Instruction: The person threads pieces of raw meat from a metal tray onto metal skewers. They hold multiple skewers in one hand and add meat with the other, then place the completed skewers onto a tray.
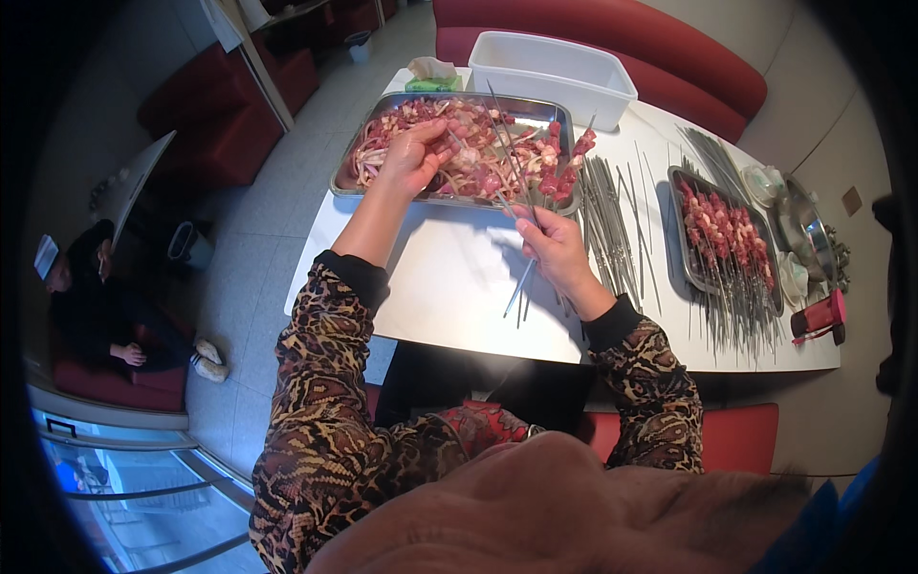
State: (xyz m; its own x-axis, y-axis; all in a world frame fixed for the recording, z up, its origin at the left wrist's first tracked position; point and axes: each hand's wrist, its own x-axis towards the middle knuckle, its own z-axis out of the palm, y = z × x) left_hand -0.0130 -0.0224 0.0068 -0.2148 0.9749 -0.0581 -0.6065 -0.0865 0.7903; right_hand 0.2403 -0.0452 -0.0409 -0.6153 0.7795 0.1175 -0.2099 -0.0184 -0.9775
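My right hand [551, 242] grips a few thin metal skewers [510, 147] at the near right corner of a large steel tray [445, 197]. Their upper ends lean out over the tray and their lower ends point towards me. Above the tray's left half, my left hand [417, 156] is turned palm up with its fingers curled. Whether it pinches a piece of meat cannot be made out. Raw meat chunks [488, 179] mixed with sliced onion [369, 154] fill much of the tray. Several loaded meat skewers [561, 179] lean at the tray's right end.
Bare skewers [609, 222] lie right of the tray. Farther right, a smaller tray [678, 237] holds many loaded skewers [728, 229], handles towards me. Behind are a white plastic bin [552, 75] and a tissue pack [434, 82]. A steel bowl [807, 222] stands far right. A person [107, 301] sits at left.
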